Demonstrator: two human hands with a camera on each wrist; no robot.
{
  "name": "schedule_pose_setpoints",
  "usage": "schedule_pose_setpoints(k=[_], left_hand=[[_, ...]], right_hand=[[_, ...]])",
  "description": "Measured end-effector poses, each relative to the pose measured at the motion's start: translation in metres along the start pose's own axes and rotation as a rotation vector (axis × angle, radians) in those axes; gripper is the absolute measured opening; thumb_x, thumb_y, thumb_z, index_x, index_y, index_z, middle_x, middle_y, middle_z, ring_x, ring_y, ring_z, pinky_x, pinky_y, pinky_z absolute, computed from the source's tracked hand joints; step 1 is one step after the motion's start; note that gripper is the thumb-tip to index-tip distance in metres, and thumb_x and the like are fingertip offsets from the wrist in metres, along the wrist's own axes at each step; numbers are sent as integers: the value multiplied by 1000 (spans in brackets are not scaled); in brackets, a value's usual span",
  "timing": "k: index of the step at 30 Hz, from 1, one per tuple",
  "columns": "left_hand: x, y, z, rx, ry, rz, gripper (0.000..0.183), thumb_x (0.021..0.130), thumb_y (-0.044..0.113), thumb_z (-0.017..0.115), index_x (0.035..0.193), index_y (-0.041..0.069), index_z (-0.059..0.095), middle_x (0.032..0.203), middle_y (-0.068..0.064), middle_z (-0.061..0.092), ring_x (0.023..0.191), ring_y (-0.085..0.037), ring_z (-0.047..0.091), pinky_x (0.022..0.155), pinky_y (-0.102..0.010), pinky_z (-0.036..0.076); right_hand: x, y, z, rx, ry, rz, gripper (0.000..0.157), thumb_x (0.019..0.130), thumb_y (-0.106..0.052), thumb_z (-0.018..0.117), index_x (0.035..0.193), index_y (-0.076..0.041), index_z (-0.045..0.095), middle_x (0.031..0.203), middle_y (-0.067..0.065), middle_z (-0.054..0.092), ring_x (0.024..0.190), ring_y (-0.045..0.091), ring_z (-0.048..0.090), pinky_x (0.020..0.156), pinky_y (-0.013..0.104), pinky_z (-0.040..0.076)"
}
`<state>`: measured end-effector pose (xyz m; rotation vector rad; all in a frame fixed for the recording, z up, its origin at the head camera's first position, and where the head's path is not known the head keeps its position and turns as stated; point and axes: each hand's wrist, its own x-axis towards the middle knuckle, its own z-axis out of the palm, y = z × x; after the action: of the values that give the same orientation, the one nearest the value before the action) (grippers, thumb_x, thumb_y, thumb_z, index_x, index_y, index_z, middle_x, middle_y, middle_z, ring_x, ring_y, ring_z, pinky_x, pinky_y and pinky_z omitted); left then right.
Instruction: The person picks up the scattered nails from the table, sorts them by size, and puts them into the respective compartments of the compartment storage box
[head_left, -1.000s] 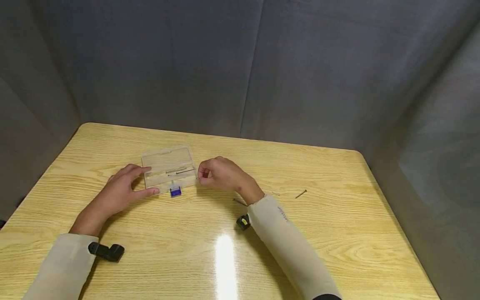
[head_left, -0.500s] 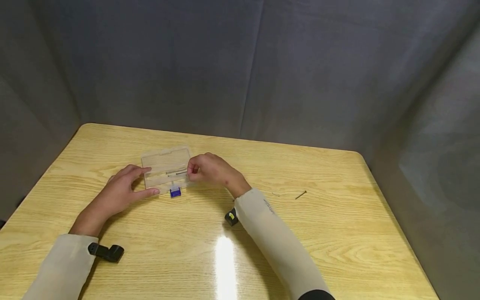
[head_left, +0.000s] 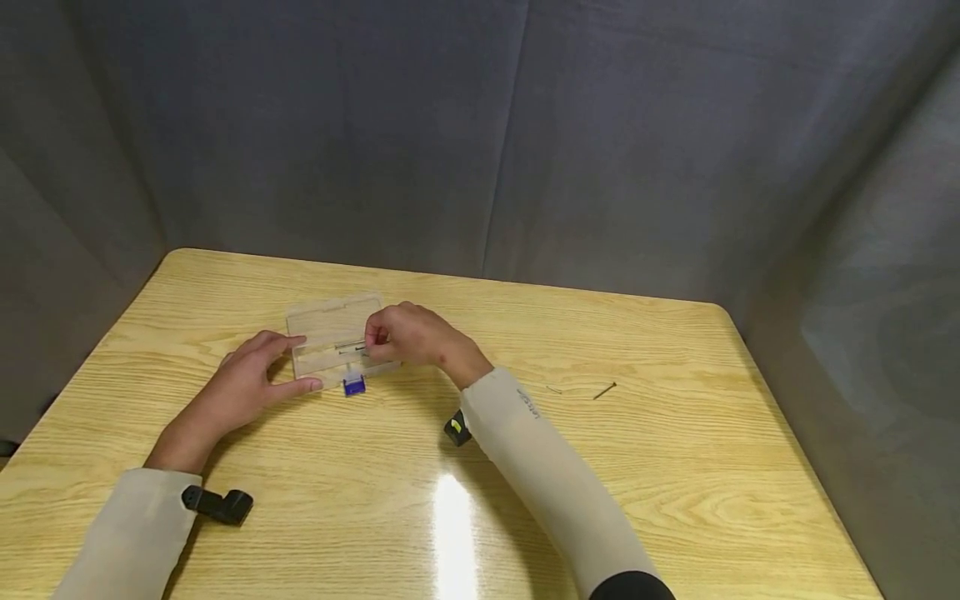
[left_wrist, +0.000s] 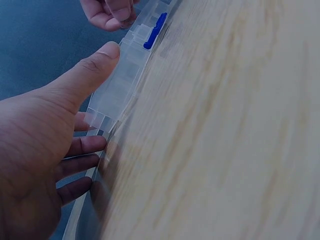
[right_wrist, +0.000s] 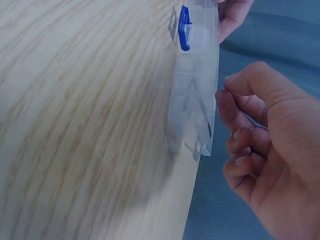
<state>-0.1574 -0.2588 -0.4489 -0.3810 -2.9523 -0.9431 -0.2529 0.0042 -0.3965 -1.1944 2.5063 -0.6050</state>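
Note:
A clear plastic box lies with its lid open on the table, its blue latch facing the near side. My left hand holds the box's left end, thumb along the front edge and index finger by the hinge. Several thin nails lie inside the box. Over its right part my right hand pinches thumb and index finger together on a nail, which the fingers hide. In the right wrist view, a dark nail shows through the box wall, close to those fingertips.
To the right on the wooden table lie a dark nail and a small thin piece of metal. A grey curtain hangs behind the far edge. The right sleeve crosses the table's middle.
My right hand has moved left from beside the box to over its right part, and now covers some of the nails. The left hand has kept its place on the box.

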Motion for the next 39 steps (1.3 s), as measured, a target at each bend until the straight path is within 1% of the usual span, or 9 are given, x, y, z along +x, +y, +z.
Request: schedule_pose_setpoints(k=[7, 15, 20, 25, 31, 33, 39], left_hand=[[1, -1, 0, 6, -4, -7, 86, 90, 53, 77, 147, -6, 50, 132, -24, 53, 122, -47, 50, 100, -66, 36], [2, 0, -1, -10, -11, -4, 86, 91, 53, 76, 148, -6, 49, 134, -26, 52, 125, -50, 48, 101, -68, 31], [1, 0, -2, -2, -11, -4, 86, 91, 53, 77, 148, -6, 49, 135, -26, 51, 126, -51, 47, 101, -69, 32], [1, 2, -3, -1, -7, -6, 85, 91, 50, 78, 147, -6, 49, 136, -27, 51, 128, -52, 46, 102, -69, 32], [3, 3, -3, -5, -12, -2, 85, 91, 50, 78, 148, -6, 48, 136, -27, 51, 127, -52, 46, 103, -69, 29], [3, 3, -3, -6, -13, -4, 85, 91, 50, 77, 148, -6, 48, 136, -27, 51, 127, -52, 46, 103, -69, 30], [1, 1, -4, -1, -21, -13, 86, 91, 51, 77, 148, -7, 48, 137, -27, 50, 128, -52, 45, 103, -69, 29]], right_hand=[[-7, -1, -4, -9, 29, 10, 4, 98, -14, 69, 97, -13, 72, 94, -6, 69, 79, 9, 57, 70, 21, 45], [-25, 5, -9, -9, 52, 28, 6, 99, -14, 69, 94, -14, 71, 92, -6, 69, 80, 10, 58, 72, 23, 45], [-38, 9, -9, -41, 44, 30, 7, 101, -15, 67, 95, -16, 71, 93, -8, 70, 82, 8, 60, 75, 25, 46], [-53, 12, -12, -45, 31, 31, 10, 100, -12, 66, 93, -16, 71, 91, -8, 69, 80, 9, 59, 76, 25, 47], [-72, 16, -15, -65, 15, 71, 10, 101, -13, 66, 98, -14, 75, 95, -7, 70, 83, 8, 62, 77, 26, 50], [-79, 17, -15, -83, 5, 92, 11, 101, -12, 66, 98, -14, 76, 94, -8, 70, 81, 7, 60, 76, 26, 49], [-97, 21, -13, -105, -6, 125, 14, 100, -11, 67, 91, -19, 73, 86, -11, 66, 69, 8, 52, 68, 26, 45]])
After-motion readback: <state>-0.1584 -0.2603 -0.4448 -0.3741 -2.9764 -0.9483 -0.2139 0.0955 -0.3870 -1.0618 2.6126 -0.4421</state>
